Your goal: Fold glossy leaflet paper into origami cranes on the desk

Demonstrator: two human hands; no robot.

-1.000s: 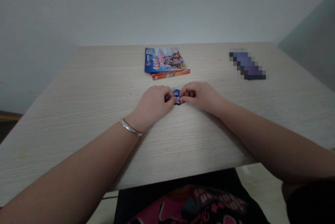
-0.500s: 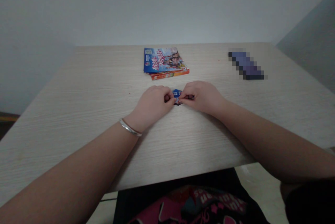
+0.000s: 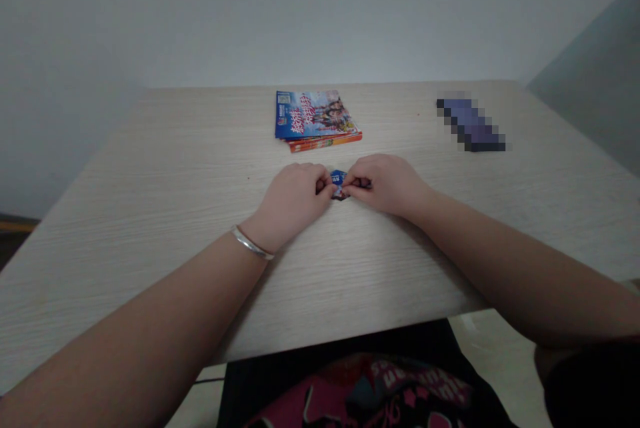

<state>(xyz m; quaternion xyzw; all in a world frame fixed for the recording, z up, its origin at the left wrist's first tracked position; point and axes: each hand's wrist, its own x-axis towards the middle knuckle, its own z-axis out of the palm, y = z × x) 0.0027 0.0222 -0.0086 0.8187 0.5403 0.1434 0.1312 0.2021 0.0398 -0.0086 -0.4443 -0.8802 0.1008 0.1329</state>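
A small folded piece of blue printed paper point(image 3: 339, 178) lies on the table between my hands, and the fingers cover its sides. My left hand point(image 3: 300, 193) pinches its left edge with thumb and forefinger; a silver bangle point(image 3: 251, 243) circles that wrist. From the other side, my right hand point(image 3: 385, 181) grips the right part of the paper between thumb and fingertips. White lettering shows on the paper's upper face. Its lower part has a paler, mixed-colour print, too small to make out.
Beyond my hands lies a stack of printed leaflets point(image 3: 315, 115), blue on top with orange edges below. A pixelated dark flat object point(image 3: 473, 125) rests at the back right. The pale wood-grain table point(image 3: 175, 168) meets a wall behind.
Both hands keep their pinch on the paper, with only a very slight shift of the fingers. The leaflets and the dark object have not moved.
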